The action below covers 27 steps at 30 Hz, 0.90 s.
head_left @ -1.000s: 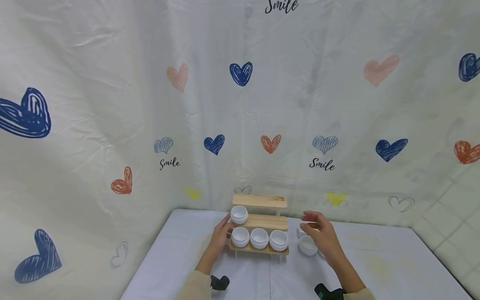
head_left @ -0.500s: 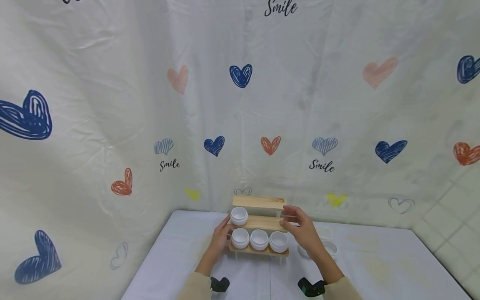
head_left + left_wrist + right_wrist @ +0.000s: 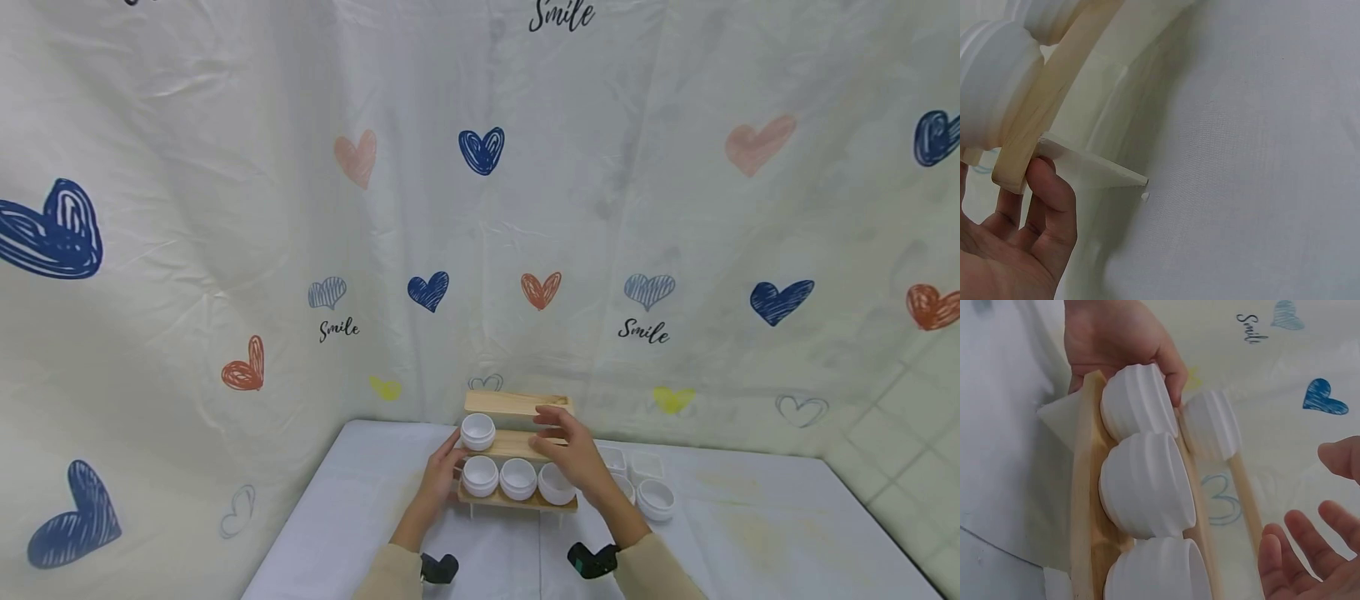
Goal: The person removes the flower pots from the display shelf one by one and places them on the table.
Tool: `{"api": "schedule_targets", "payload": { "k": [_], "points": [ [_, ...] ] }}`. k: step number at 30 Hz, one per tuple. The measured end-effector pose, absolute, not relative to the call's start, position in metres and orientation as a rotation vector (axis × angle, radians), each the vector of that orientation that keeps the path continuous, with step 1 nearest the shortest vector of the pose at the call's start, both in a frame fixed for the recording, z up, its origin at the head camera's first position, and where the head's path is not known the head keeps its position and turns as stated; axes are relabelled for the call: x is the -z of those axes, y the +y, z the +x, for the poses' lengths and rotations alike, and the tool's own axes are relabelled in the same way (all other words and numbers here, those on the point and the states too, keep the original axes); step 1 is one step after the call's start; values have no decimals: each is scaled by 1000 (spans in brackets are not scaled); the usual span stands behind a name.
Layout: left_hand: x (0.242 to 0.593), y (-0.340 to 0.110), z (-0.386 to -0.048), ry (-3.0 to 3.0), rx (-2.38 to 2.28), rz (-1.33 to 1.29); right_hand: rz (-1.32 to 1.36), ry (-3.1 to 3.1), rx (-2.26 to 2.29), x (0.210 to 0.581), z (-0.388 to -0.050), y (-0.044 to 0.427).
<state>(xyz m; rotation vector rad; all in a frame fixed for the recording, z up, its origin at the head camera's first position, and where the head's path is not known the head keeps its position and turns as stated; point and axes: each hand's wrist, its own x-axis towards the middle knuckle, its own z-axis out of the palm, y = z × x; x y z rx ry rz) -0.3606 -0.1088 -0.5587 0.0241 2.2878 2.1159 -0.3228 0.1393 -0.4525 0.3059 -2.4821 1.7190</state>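
Observation:
A three-tier wooden display stand (image 3: 517,404) on white supports stands toward the table's back. Three white ribbed pots, including a middle pot (image 3: 517,478), line its front tier; another white pot (image 3: 477,432) sits at the left of the middle tier. My left hand (image 3: 438,471) grips the stand's left end, fingers bent against the front board (image 3: 1019,156) in the left wrist view. Over the right part of the middle tier hovers my right hand (image 3: 576,458), its fingers spread and loosely bent. Nothing lies within this right hand (image 3: 1310,562) in the right wrist view.
Right of the stand, a round white pot (image 3: 656,498) stands near another pot (image 3: 625,487) partly behind my right forearm. Square white dishes (image 3: 647,465) lie behind them. A heart-printed curtain (image 3: 585,208) hangs along the table's back edge.
My right hand has moved left from above the loose pots to over the stand's middle tier, uncovering those pots and dishes. The left hand stays at the stand's left end.

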Motion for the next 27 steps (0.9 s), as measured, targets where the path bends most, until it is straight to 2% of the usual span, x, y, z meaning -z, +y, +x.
{"api": "schedule_targets", "payload": {
  "k": [27],
  "points": [
    [562,-111,-365,2258,-2110,4,419,-2576,-1787,467,-348,99]
  ]
}}
